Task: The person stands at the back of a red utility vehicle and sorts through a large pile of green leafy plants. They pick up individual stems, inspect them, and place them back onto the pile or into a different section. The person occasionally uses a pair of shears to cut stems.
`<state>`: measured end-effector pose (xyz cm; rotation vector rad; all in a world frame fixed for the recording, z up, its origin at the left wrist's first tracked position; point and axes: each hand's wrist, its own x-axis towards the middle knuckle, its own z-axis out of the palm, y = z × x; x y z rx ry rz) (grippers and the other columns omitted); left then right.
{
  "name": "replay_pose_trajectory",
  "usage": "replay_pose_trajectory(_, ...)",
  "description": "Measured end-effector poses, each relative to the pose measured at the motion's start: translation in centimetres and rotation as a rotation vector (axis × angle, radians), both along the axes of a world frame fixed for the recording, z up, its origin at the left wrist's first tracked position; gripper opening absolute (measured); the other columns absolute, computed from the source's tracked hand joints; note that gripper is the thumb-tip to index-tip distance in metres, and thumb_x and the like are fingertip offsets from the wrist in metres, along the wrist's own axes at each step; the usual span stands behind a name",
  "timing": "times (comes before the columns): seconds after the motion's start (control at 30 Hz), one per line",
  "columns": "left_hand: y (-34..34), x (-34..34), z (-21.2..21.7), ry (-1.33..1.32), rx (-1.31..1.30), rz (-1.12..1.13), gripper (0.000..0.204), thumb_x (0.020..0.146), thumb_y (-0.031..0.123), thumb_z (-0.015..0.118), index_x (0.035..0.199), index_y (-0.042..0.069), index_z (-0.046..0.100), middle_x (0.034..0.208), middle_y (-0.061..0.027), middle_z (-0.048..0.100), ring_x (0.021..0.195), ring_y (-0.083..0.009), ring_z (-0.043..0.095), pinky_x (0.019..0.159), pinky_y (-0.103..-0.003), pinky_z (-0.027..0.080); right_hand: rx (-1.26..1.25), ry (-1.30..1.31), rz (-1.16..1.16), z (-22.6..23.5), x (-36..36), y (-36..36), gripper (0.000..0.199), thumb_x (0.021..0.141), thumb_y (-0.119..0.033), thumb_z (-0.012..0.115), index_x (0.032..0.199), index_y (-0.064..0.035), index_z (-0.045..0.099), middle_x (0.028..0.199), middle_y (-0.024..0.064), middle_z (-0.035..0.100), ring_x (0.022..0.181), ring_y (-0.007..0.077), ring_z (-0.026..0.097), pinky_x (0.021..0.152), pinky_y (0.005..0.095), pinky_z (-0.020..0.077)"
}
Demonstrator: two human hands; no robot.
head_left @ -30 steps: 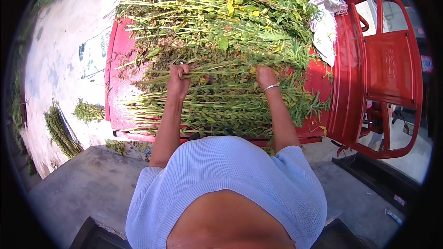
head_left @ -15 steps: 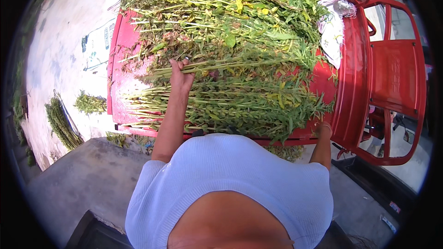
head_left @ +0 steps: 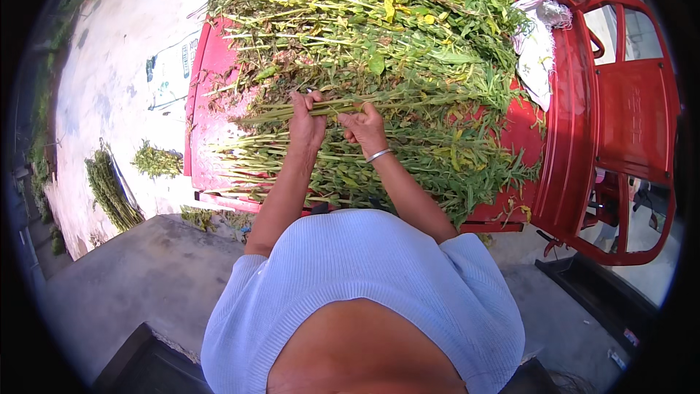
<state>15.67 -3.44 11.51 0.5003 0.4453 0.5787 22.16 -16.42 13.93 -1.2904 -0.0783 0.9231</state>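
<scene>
My left hand [head_left: 308, 122] is closed around a thin bunch of green plant stalks [head_left: 271, 113], holding it a little above the load. Pod-like growths line the stems; they resemble sesame. Beside it, my right hand [head_left: 366, 131], with a silver bangle at the wrist, pinches at the same bunch, its fingertips pressed together on the stems. Nearer to me lies a row of similar stalks [head_left: 343, 164], leafy tips to the right. A larger heap of stalks [head_left: 364, 11], with some yellow leaves, covers the far part of the red cargo bed [head_left: 208, 95].
A white woven sack [head_left: 536, 55] lies at the bed's right end, against the red vehicle frame [head_left: 633, 117]. On the ground to the left are a stalk bundle [head_left: 113, 186], a small leafy pile [head_left: 158, 162] and a flat printed sack [head_left: 169, 73].
My right hand has come from the bed's near right edge up to the bunch, beside my left hand. My left hand keeps its hold. The whole view has shifted slightly.
</scene>
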Motion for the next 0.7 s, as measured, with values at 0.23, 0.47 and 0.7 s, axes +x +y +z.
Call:
replay_pose_trajectory(0.23, -1.6, 0.2, 1.6, 0.002, 0.144, 0.005, 0.044, 0.093, 0.048, 0.034, 0.069, 0.011, 0.034, 0.08, -0.0072, 0.047, 0.081, -0.0197, 0.044, 0.089, -0.04, 0.036, -0.226, -0.393, -0.135, -1.7, -3.6, 1.6, 0.017, 0.08, -0.013, 0.066, 0.078, 0.0004, 0.055, 0.053, 0.0025, 0.053, 0.04, 0.0076, 0.048, 0.036, 0.0236, 0.0368)
replay_pose_trajectory(0.47, -2.7, -1.0, 2.0, -0.004, 0.277, -0.127, 0.042, 0.095, 0.043, 0.031, 0.069, 0.01, 0.035, 0.078, -0.0072, 0.046, 0.084, -0.0212, 0.044, 0.097, -0.041, 0.031, 0.016, -0.155, 0.196, 3.6, -2.8, -3.3, 0.023, 0.091, -0.019, 0.053, 0.076, -0.0028, 0.055, 0.053, -0.0003, 0.049, 0.04, 0.0044, 0.043, 0.036, 0.0206, 0.0331)
replay_pose_trajectory(0.7, -3.0, -4.2, 0.0, -0.066, 0.27, -0.163, 0.042, 0.096, 0.04, 0.034, 0.069, 0.008, 0.04, 0.078, -0.0079, 0.049, 0.092, -0.0234, 0.047, 0.097, -0.042, 0.031, -0.09, -0.068, 0.067, 9.0, 3.2, -17.8, 0.023, 0.091, -0.02, 0.052, 0.076, -0.0034, 0.055, 0.053, 0.0001, 0.049, 0.039, 0.0053, 0.041, 0.037, 0.0197, 0.034)
